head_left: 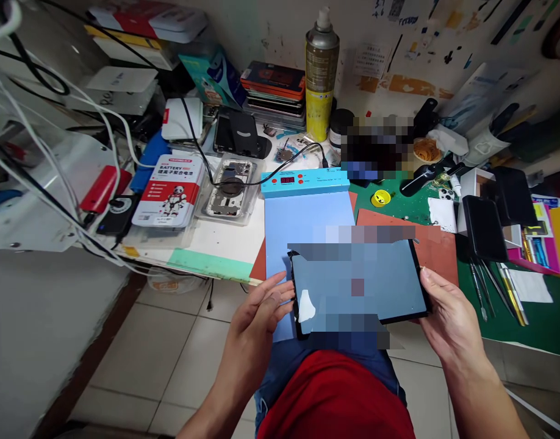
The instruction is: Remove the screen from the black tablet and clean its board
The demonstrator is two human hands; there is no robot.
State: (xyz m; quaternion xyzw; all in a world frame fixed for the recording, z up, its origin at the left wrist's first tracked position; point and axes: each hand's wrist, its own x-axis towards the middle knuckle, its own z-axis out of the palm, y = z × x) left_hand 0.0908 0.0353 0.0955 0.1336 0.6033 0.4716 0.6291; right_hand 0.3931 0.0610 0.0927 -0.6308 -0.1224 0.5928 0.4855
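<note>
right hand (447,308) grips a black-edged grey glossy rectangular panel (332,289) at three o'clock; left hand (256,312), loosely open, at nine o'clock; level support should limit flexing.

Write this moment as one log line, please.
right hand: grips panel at right end | left hand: open, fingertips at left edge | panel: partly over blue mat

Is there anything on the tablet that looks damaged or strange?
Yes: an irregular white patch shows on the tablet, near the left hand. It looks odd against the plain grey-blue surface; whether damage or reflection, I cannot tell.
</note>
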